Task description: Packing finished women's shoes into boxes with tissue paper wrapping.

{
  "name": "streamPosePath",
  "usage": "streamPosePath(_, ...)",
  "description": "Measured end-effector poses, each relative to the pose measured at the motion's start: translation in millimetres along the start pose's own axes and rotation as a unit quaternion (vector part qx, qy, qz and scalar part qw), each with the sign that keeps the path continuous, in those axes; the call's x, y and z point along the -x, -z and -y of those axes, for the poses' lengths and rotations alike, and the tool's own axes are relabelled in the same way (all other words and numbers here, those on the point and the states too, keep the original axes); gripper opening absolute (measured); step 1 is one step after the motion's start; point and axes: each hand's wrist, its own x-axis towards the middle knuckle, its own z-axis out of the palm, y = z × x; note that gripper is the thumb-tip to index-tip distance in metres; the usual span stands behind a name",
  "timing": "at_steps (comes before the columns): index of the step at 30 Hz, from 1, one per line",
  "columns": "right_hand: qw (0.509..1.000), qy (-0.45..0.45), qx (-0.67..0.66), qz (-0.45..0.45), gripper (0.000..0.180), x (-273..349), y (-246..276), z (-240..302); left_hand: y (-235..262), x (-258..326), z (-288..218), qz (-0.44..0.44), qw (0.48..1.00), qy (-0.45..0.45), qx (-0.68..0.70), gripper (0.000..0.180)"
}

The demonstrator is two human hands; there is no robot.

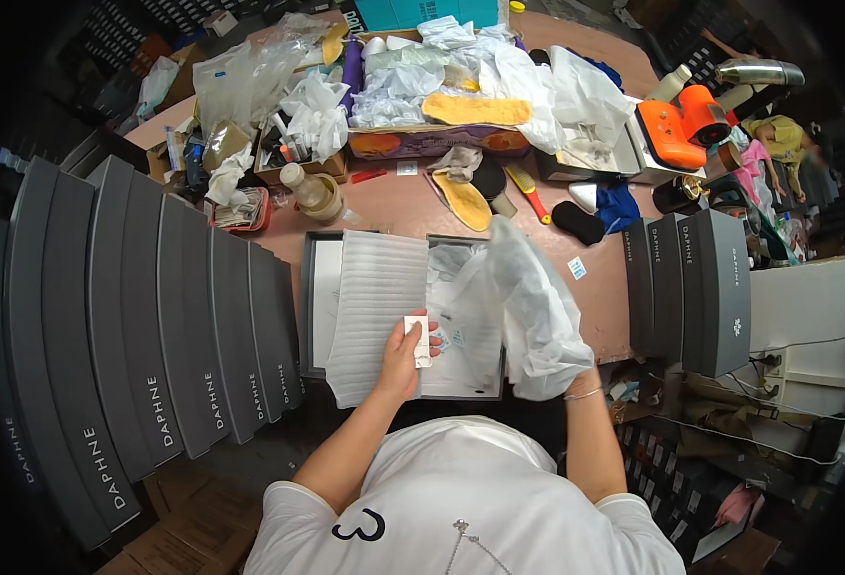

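My left hand (pixel 401 362) pinches a small white card (pixel 417 333) under its thumb. It lies over the edge of a ribbed white foam sheet (pixel 376 297); whether it also grips the sheet I cannot tell. My right hand (pixel 581 385) is closed on a crumpled, translucent white wrapping sheet (pixel 542 316), which hides most of its fingers. Between my hands sits an open grey shoe box (pixel 480 391) with white tissue paper (pixel 456 268) and small printed packets inside. A shallow grey box part (pixel 322 287), pale inside, lies partly beneath the foam.
Closed grey shoe boxes stand in rows at left (pixel 125 316) and right (pixel 715 287). Behind are a patterned carton (pixel 432 144) heaped with wrapping, yellow insoles (pixel 463 201), a brush (pixel 530 194), a glue bottle (pixel 312 192) and an orange machine (pixel 676 132). A person (pixel 777 144) is at far right.
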Motion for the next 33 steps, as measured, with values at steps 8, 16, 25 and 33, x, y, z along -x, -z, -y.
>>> streamPosePath(8,0.629,0.189,0.727,-0.202,0.055,-25.7,-4.6,17.9,-26.9,-33.3,32.6,-0.019,0.988,0.036,-0.148,0.064)
streamPosePath(16,0.76,0.22,0.594,-0.149,0.018,-40.2,-36.8,-65.1,-31.5,-52.5,39.9,0.018,0.942,-0.052,-0.33,0.067)
streamPosePath(25,0.908,0.201,0.249,-0.27,0.017,2.4,-27.2,-30.7,1.0,-51.5,76.3,0.004,0.888,-0.159,-0.431,0.062)
streamPosePath(33,0.888,0.202,0.333,-0.244,0.015,-0.9,-41.0,-35.4,4.8,16.4,41.8,0.034,0.915,-0.205,-0.345,0.059)
